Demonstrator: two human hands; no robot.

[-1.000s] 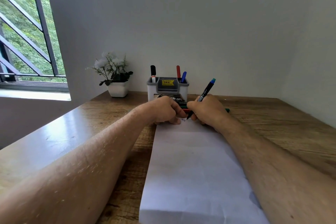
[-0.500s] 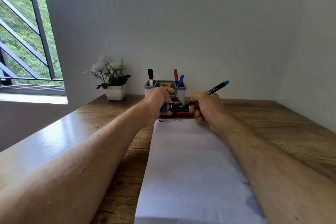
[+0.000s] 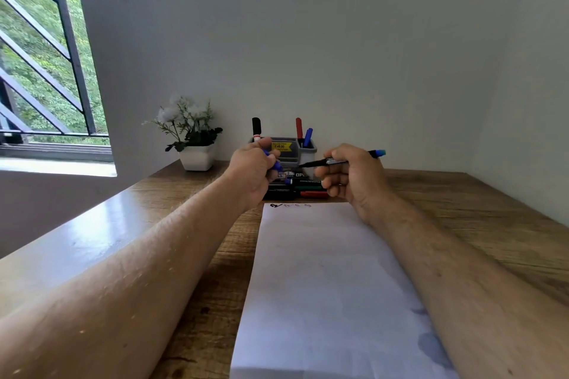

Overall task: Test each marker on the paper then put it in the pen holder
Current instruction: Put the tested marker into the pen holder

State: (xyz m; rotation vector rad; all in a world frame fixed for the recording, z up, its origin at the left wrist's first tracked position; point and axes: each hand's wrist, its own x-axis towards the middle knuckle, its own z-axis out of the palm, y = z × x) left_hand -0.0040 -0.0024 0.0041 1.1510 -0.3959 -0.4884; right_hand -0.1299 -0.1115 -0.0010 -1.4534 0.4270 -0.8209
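Right hand (image 3: 354,177) is raised above the far end of the paper (image 3: 323,271), its fingers curled round a black marker (image 3: 338,161) that lies nearly level, bare tip pointing left and blue-green end sticking out to the right. Facing it, the left hand (image 3: 255,168) is closed round a small blue piece, most likely the cap (image 3: 277,164) of that marker, held just short of the tip; the two are close but not yet joined. Judging by this, the marker in hand has had its test and is about to be capped before going into the pen holder (image 3: 303,152), the grey box standing against the wall behind the hands. As for progress, a row of small scribbles (image 3: 289,205) sits along the top edge of the paper, one dark and the others too faint to count with any certainty. Three markers already stand in the holder: a black one (image 3: 256,128) on the left, a red one (image 3: 298,128) and a blue one (image 3: 308,135) on the right. Several more lie in a bunch on the wooden desk (image 3: 462,209) between the holder and the paper, among them a green one (image 3: 308,182) and a red one (image 3: 314,193); those seem still to be tested, so the job looks somewhere near its middle.
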